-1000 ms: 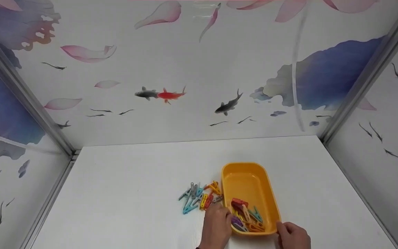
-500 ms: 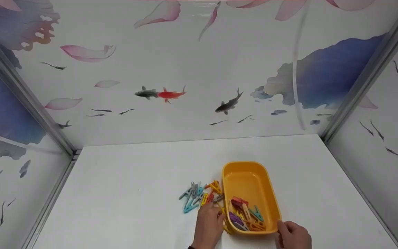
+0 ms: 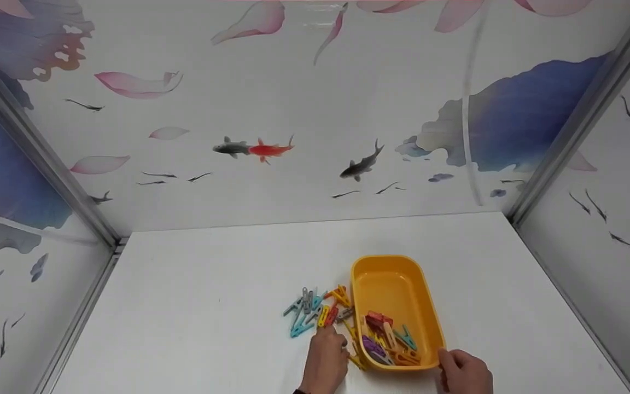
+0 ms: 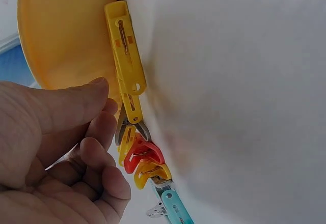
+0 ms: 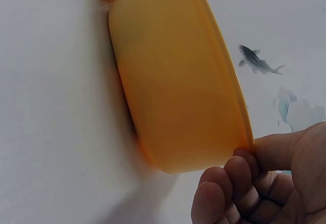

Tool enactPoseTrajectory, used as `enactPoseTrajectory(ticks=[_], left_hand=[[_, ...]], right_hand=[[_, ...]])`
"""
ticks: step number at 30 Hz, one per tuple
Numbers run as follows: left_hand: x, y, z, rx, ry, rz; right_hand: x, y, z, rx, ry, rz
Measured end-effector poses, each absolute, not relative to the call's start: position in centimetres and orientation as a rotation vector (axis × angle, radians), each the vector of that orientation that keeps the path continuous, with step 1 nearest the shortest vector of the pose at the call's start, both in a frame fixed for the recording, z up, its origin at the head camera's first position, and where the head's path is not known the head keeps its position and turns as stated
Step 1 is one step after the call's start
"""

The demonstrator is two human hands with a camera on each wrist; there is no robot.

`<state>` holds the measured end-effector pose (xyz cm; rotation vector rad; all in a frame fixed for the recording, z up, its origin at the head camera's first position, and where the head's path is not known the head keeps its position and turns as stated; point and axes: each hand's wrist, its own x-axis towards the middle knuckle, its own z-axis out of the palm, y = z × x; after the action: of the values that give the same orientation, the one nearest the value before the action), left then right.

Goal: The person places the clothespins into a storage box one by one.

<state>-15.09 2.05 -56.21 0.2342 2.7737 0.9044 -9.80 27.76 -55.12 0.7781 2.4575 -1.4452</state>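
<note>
The yellow tub sits toward the near edge of the white table, a little right of centre, with a heap of coloured pegs in its near half. More loose pegs lie scattered at about 9 o'clock from the tub, just beside its left wall.

The right hand grips the tub's near right corner, at about 5 o'clock, with thumb and fingers curled over the rim (the right wrist view shows the fingertips pressed against the outer wall). The left hand is down at the near end of the loose pile, fingers curled; in the left wrist view they hover close to a long yellow peg lying against the tub's wall, but I cannot tell whether anything is actually pinched.

Risk, as I judge it: that yellow peg is wedged tight against the wall, so fingers closing on it could nudge the tub or flick neighbouring pegs away. A firm hold at the corner should check the first; the second depends on a clean pinch.

Room is generous toward 12 o'clock and 9 o'clock, with bare table out to the panels. At 6 o'clock the table edge is near both wrists, so a peg knocked that way could drop off.
</note>
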Motion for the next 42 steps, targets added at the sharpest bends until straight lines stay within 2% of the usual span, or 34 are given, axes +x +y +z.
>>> enactPoseTrajectory(ticks=[17,32,42], left_hand=[[-15.2,1.6,-57.0,0.374,2.76,0.731],[-14.6,0.3,-56.5,0.253,2.745,0.944],[-13.3,-0.8,-54.9,0.321,2.929,1.081]], right_hand=[[-9.8,27.7,-55.2,0.8,2.495,-1.41],[-9.8,27.7,-55.1,0.799,2.462,-1.44],[-9.9,27.8,-54.9,0.755,2.497,-1.408]])
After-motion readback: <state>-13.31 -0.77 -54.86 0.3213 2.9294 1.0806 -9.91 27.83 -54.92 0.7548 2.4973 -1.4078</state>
